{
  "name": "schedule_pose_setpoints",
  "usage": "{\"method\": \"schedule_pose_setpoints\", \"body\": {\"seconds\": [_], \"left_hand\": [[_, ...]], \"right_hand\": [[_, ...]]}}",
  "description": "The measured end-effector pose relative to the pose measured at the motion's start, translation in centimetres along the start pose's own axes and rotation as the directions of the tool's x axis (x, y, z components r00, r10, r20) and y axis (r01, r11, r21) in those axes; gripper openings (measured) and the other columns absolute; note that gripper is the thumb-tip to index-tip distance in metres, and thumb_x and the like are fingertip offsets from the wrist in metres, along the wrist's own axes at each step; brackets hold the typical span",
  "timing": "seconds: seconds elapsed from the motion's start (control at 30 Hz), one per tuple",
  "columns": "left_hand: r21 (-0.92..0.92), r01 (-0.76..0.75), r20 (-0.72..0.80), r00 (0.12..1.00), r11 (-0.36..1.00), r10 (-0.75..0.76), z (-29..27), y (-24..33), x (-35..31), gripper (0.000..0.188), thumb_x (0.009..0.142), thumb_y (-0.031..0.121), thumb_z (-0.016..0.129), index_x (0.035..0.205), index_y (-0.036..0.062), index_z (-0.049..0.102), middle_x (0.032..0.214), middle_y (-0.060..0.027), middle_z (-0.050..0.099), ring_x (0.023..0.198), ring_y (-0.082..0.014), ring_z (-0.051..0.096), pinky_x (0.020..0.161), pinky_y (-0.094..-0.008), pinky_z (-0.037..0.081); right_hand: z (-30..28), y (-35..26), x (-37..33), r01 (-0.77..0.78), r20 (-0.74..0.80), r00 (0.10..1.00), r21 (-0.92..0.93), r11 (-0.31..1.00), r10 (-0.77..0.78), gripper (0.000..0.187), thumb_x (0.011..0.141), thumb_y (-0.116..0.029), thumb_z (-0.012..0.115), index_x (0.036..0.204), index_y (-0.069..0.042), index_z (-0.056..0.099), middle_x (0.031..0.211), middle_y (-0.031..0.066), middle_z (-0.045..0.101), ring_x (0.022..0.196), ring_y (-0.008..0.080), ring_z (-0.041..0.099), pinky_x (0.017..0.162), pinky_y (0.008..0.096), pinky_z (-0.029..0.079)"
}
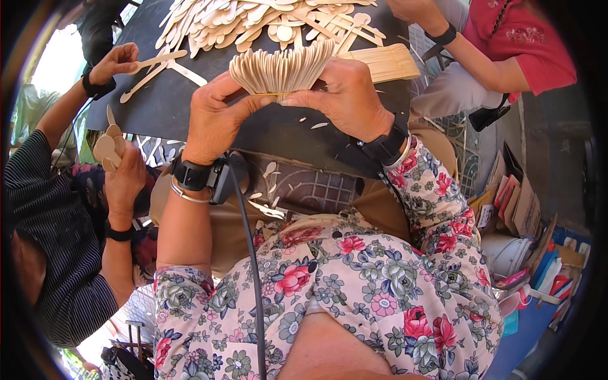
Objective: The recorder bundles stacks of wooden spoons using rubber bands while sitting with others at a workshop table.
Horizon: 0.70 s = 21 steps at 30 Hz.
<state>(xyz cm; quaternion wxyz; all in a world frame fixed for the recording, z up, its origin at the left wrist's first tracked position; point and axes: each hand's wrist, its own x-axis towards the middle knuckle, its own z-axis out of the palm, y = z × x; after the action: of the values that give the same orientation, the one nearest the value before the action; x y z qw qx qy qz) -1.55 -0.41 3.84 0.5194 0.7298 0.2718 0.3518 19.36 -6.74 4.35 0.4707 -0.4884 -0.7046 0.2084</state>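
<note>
Flaring toward its upper edge, a bundle of pale wooden spoons (282, 71) is held up over the near part of a dark table (285, 136), in front of the body. Its narrower lower part is crossed by a thin yellowish band (271, 95), close to both thumbs; whether the bundle is fully encircled cannot be told. One side is gripped by the left hand (218, 114), the other by the right hand (351, 92), and the thumb tips are brought near each other at the lower middle. Both hands are closed on the bundle, though some fingers are hidden behind it.

Beyond it, a large heap of loose spoons (231, 22) is piled on the table, and a flat block of wooden pieces (387, 61) is laid just beside the right hand. At the left, a single spoon (158, 61) is pinched in a co-worker's raised hand (116, 63), while several spoons (110, 144) are gathered in that co-worker's lower hand (125, 180). At the right, a red top (550, 63) is worn by another person. Farther down that side, pieces of cardboard (524, 209) are stacked near a blue container (532, 332).
</note>
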Motion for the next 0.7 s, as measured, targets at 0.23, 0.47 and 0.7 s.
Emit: {"method": "schedule_pose_setpoints", "body": {"seconds": [0.23,0.47,0.7], "left_hand": [[0.112,0.106,-0.004,0.994,0.988,-0.106,0.0,-1.6,-0.8,0.023,0.079,0.002,0.073,0.102,0.0018,0.071,0.091,-0.0024,0.071,0.083,-0.0079,0.062,0.077,-0.024,0.05],[0.188,0.075,-0.03,0.997,0.979,-0.071,0.5,-0.6,-1.6,0.023,0.076,0.004,0.076,0.099,0.003,0.072,0.091,-0.0043,0.072,0.079,-0.0073,0.062,0.074,-0.0243,0.05],[0.241,0.005,-0.037,0.999,0.971,0.004,0.2,-1.3,-1.7,0.025,0.075,0.006,0.076,0.099,0.0038,0.071,0.09,-0.0051,0.072,0.077,-0.0096,0.063,0.073,-0.0254,0.05]], "right_hand": [[1.3,2.3,-0.2,-0.014,0.089,0.996,0.007,1.0,0.013,0.029,0.069,-0.017,0.079,0.091,-0.001,0.068,0.073,0.0152,0.064,0.068,0.0289,0.063,0.062,0.0327,0.049],[1.0,1.9,-0.8,-0.018,0.141,0.99,0.055,0.998,0.011,0.025,0.075,-0.009,0.077,0.098,-0.001,0.069,0.08,0.0066,0.07,0.071,0.0092,0.063,0.064,0.0244,0.05],[0.6,1.1,-0.4,-0.154,0.185,0.973,0.091,0.984,0.135,0.032,0.069,-0.015,0.079,0.098,-0.004,0.069,0.082,0.0149,0.068,0.075,0.0253,0.066,0.069,0.0315,0.051]]}}
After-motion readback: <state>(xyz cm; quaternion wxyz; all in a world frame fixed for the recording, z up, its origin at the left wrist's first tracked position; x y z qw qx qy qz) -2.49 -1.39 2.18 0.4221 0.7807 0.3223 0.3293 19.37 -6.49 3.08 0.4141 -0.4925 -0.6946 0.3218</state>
